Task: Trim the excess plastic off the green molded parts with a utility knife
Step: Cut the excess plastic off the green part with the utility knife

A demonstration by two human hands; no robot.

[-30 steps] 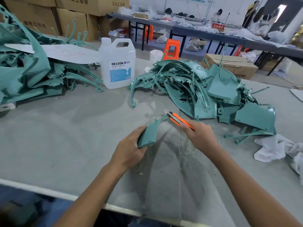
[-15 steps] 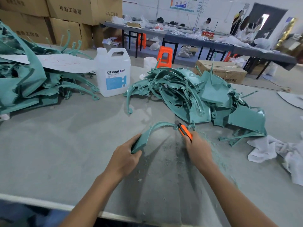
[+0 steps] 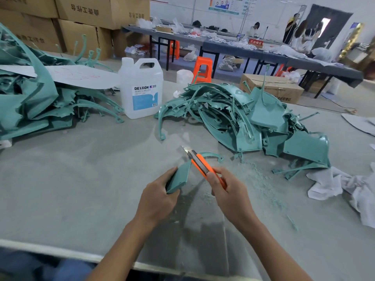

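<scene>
Left heap: green parts [image 3: 30,106] piled at the left of the frame on the grey table [image 3: 81,179]; I cannot tell whether they are trimmed or waiting
Left hand: the left hand [image 3: 158,201] grips the wide end of one curved green part [image 3: 178,177], low in the middle of the frame
Knife: the orange knife [image 3: 199,164] crosses just over that part, blade out and pointing up-left, clear of the plastic
Right hand: the right hand [image 3: 229,197] is closed round the knife handle
Shavings: green dust [image 3: 249,175] beside the hands suggests much trimming is already done
Right heap: a large second pile [image 3: 253,122] at centre right, so plenty likely remains
Change: half a second ago the blade met the part's thin far end; now it is lifted and drawn back nearer the wide end
</scene>
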